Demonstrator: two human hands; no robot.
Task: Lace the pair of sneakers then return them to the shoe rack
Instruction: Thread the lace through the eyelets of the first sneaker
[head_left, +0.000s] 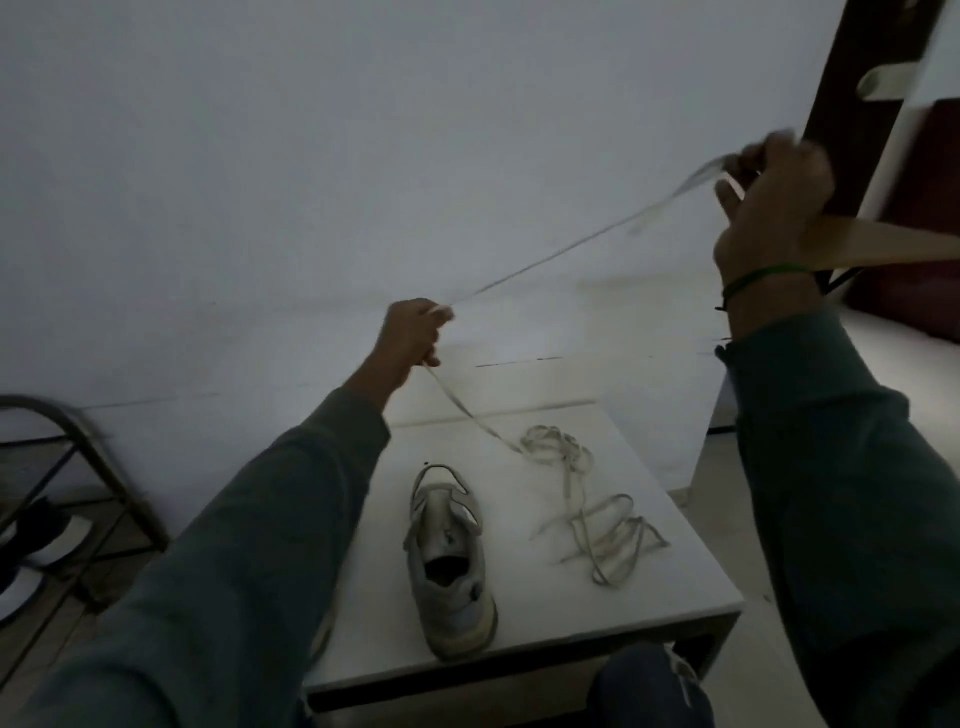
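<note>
— Sneaker count: how many are being shown?
— One is being shown, lying on the table, well apart from the rack; a second is not being seen.
— How is it being judged to handle?
— Light and soft-sided, best gripped at the heel. The left hand and the blurred right hand are each being closed round one taut lace, limp and slippery. Tangled loops are being left uncounted.

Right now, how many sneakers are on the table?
1. The grey sneaker stands near the front edge of the white table, left of the loose lace. A second may be hidden behind the left sleeve.
</note>
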